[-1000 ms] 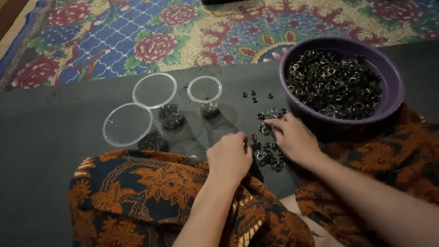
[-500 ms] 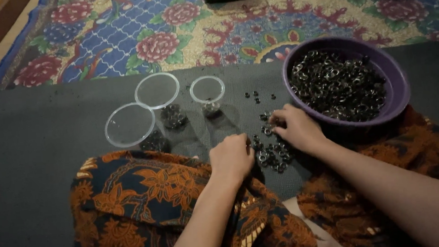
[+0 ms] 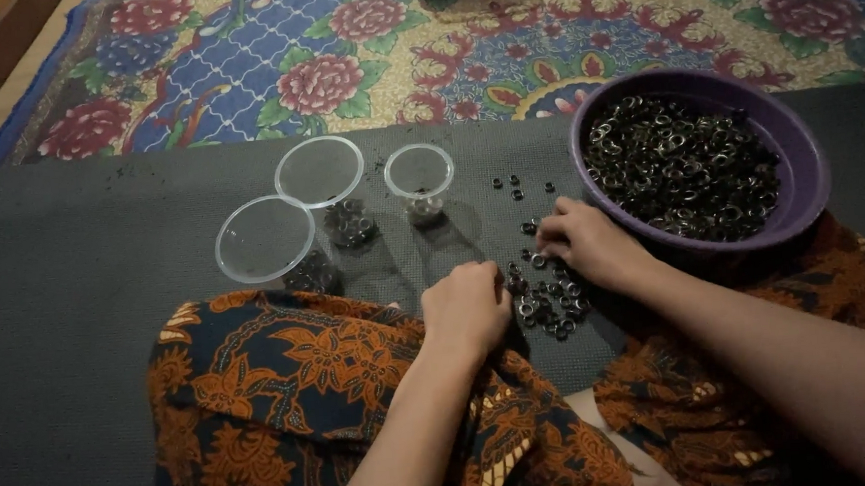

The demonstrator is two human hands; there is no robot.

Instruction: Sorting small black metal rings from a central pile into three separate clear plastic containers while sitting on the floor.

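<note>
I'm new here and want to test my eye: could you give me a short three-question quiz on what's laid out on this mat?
1. True or false: the purple bowl is empty.
2. How many clear plastic cups stand on the grey mat? A two, B three, C five.
3. What does the right hand touch?

Key: 1 false, it is full of small dark metal rings. 2 B. 3 The loose pile of rings beside the left hand.

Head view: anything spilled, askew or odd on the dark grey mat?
Nothing stands out. Small dark metal rings lie loose between both hands, with a few strays beside the small clear plastic cup. All clear cups stand upright; the purple bowl sits level.
</note>
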